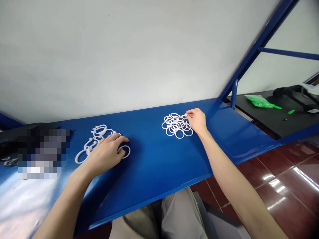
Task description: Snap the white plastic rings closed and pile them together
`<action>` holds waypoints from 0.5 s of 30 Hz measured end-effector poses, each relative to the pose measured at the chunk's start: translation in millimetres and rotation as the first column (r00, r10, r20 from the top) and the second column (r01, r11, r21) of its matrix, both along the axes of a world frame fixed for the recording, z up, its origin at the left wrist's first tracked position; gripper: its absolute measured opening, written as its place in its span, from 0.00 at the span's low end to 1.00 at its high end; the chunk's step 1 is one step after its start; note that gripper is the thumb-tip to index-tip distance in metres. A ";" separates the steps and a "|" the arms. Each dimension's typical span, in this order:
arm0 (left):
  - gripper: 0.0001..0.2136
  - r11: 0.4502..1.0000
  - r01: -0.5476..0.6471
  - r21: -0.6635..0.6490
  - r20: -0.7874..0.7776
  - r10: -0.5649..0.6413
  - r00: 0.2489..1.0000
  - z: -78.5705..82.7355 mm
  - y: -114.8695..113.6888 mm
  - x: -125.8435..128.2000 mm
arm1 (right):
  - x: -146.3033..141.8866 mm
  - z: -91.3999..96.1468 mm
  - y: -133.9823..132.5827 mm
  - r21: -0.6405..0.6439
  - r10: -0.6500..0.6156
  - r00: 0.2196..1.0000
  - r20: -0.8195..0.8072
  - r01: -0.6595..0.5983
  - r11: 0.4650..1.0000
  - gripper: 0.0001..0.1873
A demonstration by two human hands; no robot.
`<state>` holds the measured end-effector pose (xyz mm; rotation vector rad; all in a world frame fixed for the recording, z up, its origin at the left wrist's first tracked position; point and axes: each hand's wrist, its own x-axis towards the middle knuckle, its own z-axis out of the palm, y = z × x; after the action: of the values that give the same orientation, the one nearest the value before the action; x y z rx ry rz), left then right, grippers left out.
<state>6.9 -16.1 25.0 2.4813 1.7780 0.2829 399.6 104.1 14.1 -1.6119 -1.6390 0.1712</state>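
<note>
White plastic shower curtain rings lie in two groups on the blue tabletop (149, 139). At the left group of rings (81, 157), my left hand (108, 151) hovers low or rests, palm down, with fingers apart. Its thumb is by a single ring (129, 152) at that group's right side, and the palm hides part of the group. My right hand (196, 119) pinches a white curtain ring (183, 115) at the upper right edge of the right pile of rings (175, 126). Several rings in this pile overlap one another.
A black bag (30, 131) and a blurred-out patch are at the left end. A pale wall (149, 53) stands behind the tabletop. To the right, beyond a blue metal frame (249, 53), a black table (264, 116) carries a green packet (260, 101) and black straps (291, 91).
</note>
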 end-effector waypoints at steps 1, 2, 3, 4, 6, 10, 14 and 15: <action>0.18 1.000 0.001 -0.002 -0.002 -0.001 1.000 -0.2 0.1 -0.3 | 0.1 -0.3 -0.1 -0.021 -0.007 0.999 0.032 0.008 1.000 0.09; 0.18 1.000 0.001 0.000 -0.004 -0.001 1.000 -0.4 0.1 -0.5 | 0.3 -0.5 -0.5 -0.042 -0.013 0.998 0.069 0.015 0.999 0.09; 0.18 1.000 0.000 0.005 -0.006 0.000 1.000 -0.5 0.1 -0.5 | 0.5 -0.4 -1.2 -0.062 -0.014 0.994 0.108 0.020 0.998 0.10; 0.18 1.000 -0.001 0.011 -0.007 0.001 1.000 -0.6 0.1 -0.5 | 0.6 -0.3 -2.2 -0.079 -0.012 0.990 0.143 0.023 0.997 0.10; 0.17 1.000 -0.003 0.013 0.000 0.003 1.000 -0.4 0.3 -0.1 | 0.9 0.5 -4.6 -0.103 -0.009 0.982 0.191 0.029 0.994 0.12; 0.14 0.999 -0.007 -0.036 0.031 0.008 0.999 1.9 1.6 1.1 | 1.1 4.6 -9.0 -0.070 -0.033 0.978 0.204 0.049 0.996 0.15; 0.12 0.998 -0.027 -0.050 0.050 0.029 0.998 5.7 0.9 5.3 | -10.3 13.5 -19.5 0.130 -0.064 0.984 0.165 0.043 0.991 0.14; 0.11 0.997 -0.060 -0.054 0.057 0.063 0.996 6.9 0.0 8.0 | -17.4 16.2 -24.7 0.188 -0.040 0.988 0.146 0.012 0.982 0.14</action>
<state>14.9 -16.1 31.9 2.3614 1.8166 0.3059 382.1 79.4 30.3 -1.5326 -1.6911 -0.1171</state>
